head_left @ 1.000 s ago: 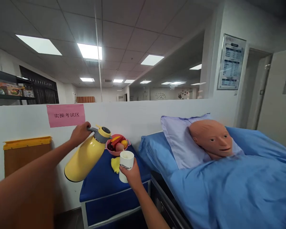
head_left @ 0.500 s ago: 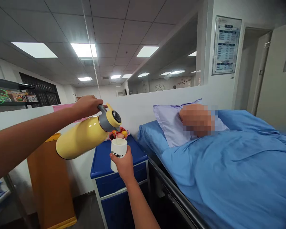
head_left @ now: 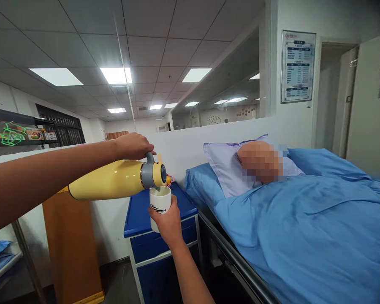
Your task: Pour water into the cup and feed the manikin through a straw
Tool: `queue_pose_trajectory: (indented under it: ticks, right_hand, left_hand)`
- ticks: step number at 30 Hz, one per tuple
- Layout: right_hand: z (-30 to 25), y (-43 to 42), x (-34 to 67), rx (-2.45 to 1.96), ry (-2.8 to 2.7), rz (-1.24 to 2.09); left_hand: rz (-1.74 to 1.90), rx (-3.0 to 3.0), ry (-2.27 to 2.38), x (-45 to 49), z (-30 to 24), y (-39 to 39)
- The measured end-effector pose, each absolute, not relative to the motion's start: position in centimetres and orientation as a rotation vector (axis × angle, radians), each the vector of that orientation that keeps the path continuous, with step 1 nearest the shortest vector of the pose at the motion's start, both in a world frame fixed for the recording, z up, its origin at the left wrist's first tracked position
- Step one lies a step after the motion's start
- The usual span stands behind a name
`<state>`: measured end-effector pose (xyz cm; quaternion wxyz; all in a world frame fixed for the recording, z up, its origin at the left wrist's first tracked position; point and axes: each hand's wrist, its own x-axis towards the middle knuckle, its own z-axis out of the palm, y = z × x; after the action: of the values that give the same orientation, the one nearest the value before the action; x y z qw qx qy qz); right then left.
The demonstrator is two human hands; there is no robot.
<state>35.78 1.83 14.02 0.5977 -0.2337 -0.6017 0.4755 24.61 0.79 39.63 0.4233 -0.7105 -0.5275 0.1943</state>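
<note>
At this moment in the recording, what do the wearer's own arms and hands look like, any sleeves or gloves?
The left hand and right hand are ungloved. Both forearms are bare, with no sleeve in view. No watch, bracelet or marking shows at either wrist; some fingers are hidden, so rings cannot be ruled out.

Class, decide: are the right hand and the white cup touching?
Touching: the head view shows the right hand wrapped around the white cup, below its rim.
</note>
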Motion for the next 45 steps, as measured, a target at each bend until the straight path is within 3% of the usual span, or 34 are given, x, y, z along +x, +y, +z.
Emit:
queue_pose_trajectory:
  ticks: [45]
  right_hand:
    - [12.7,1.2,35.5,-0.506,-1.379,1.117]
  left_hand:
    - [0.667,-1.795,-1.257,27.3,40.2,1.0]
